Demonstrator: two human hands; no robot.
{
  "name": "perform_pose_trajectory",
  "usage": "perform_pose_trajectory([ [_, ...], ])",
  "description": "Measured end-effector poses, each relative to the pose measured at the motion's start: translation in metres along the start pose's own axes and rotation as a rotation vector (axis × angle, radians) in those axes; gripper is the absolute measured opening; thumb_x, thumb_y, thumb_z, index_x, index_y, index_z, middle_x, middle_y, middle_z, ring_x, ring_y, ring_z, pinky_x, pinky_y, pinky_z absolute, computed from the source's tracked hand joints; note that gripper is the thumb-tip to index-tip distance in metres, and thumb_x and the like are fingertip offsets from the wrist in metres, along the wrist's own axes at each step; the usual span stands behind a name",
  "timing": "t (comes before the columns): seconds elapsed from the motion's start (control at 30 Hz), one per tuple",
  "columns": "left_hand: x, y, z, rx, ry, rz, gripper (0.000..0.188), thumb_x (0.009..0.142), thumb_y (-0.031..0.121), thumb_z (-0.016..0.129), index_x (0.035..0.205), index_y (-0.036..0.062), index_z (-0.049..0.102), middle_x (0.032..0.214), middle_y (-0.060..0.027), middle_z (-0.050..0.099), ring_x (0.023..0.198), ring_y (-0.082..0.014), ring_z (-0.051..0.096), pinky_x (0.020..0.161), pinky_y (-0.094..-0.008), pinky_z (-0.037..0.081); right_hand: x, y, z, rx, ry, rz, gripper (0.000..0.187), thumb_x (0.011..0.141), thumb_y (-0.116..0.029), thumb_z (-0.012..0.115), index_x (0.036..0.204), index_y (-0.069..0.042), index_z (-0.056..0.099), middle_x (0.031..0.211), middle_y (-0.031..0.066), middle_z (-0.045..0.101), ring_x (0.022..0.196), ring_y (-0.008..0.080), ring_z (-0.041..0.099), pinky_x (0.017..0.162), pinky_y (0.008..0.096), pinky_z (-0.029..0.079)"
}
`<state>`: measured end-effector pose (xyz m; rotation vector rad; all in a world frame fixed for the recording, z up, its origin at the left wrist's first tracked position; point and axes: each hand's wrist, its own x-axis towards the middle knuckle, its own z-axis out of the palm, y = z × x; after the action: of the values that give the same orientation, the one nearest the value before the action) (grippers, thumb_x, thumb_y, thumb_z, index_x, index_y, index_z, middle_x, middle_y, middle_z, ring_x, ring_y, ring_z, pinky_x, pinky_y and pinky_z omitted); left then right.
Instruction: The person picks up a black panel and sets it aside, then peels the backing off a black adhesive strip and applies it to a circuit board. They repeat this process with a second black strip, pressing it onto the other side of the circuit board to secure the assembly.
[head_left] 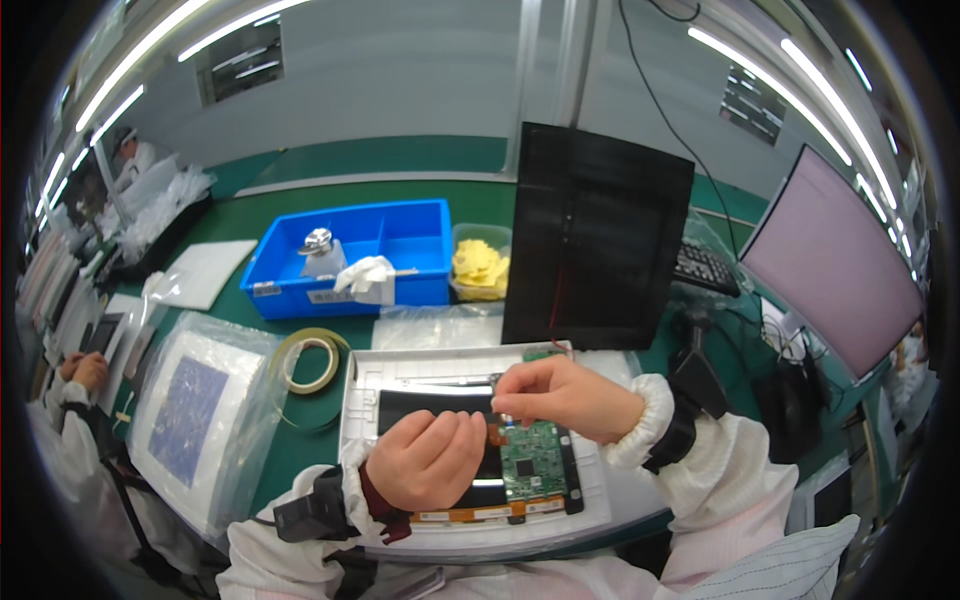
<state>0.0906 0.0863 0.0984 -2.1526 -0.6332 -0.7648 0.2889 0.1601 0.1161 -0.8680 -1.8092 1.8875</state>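
A white plastic housing (595, 500) lies in front of me with its inside facing up. In its right part sits a green circuit board (545, 452), beside glossy black surfaces, and an orange flex strip (490, 512) runs along the near edge. My left hand (428, 462) is closed, fingers curled together, over the middle of the housing. Just right of it, my right hand (568, 396) pinches at the board's upper left corner. The fingertips of both hands nearly meet; whatever they hold is too small or hidden to make out.
Behind the housing stand a blue divided bin (350, 300) with a dispenser bottle, a tub of yellow pieces (482, 265) and an upright black panel (600, 240). Tape rolls (308, 362) and a bagged white panel (195, 415) lie left. A monitor (830, 255) stands right; a co-worker's hands (85, 370) show far left.
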Motion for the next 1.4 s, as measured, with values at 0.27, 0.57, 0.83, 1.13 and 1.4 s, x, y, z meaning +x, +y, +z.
perform_pose_trajectory([
  [0.27, 0.017, 0.01, 0.016, 0.006, -0.018, 0.072, 0.019, 0.069, 0.005, 0.06, 0.085, -0.0035, 0.064, 0.082, -0.0081, 0.058, 0.077, -0.016, 0.056, 0.058, -0.0238, 0.043, -0.015, 0.007, -0.018, 0.052, 0.018, -0.059, 0.017, 0.084, -0.018, 0.062, 0.086, -0.002, 0.062, 0.077, 0.0004, 0.059, 0.07, 0.0061, 0.052, 0.062, 0.0199, 0.042],
  [0.57, 0.024, 0.012, 0.028, -0.017, -0.032, 0.101, 0.021, 0.067, 0.005, 0.058, 0.085, -0.0031, 0.064, 0.081, -0.0078, 0.057, 0.077, -0.0159, 0.056, 0.057, -0.0238, 0.042, -0.018, 0.011, -0.028, -0.035, 0.016, -0.151, 0.014, 0.078, -0.011, 0.066, 0.075, 0.001, 0.061, 0.083, 0.0029, 0.058, 0.076, 0.0095, 0.052, 0.067, 0.0221, 0.041],
  [0.83, 0.023, 0.0, 0.05, -0.164, -0.103, -0.009, 0.027, 0.065, 0.007, 0.058, 0.09, -0.0041, 0.062, 0.084, -0.0079, 0.056, 0.078, -0.0176, 0.054, 0.06, -0.0269, 0.043, 0.001, 0.024, -0.047, -0.188, 0.259, -0.201, 0.009, 0.075, -0.007, 0.068, 0.072, -0.001, 0.062, 0.092, 0.0056, 0.05, 0.088, 0.014, 0.051, 0.073, 0.0272, 0.043],
  [1.13, 0.008, -0.002, 0.124, -0.656, -0.301, -0.306, 0.015, 0.066, 0.006, 0.055, 0.08, 0.0023, 0.059, 0.08, -0.0066, 0.054, 0.081, -0.0242, 0.053, 0.072, -0.0333, 0.045, 0.035, 0.093, -0.088, -0.719, 0.515, -0.377, 0.008, 0.067, -0.004, 0.069, 0.068, -0.003, 0.061, 0.085, 0.0087, 0.051, 0.083, 0.024, 0.052, 0.072, 0.0313, 0.042],
  [1.4, 0.0, 0.01, 0.152, -0.776, -0.398, -0.413, 0.018, 0.071, 0.002, 0.059, 0.089, 0.0004, 0.061, 0.092, -0.0101, 0.057, 0.09, -0.0268, 0.055, 0.079, -0.0349, 0.045, 0.034, 0.104, -0.083, -0.855, 0.63, -0.411, 0.012, 0.063, -0.002, 0.071, 0.064, -0.005, 0.059, 0.083, 0.0071, 0.05, 0.085, 0.0258, 0.049, 0.074, 0.0342, 0.04],
])
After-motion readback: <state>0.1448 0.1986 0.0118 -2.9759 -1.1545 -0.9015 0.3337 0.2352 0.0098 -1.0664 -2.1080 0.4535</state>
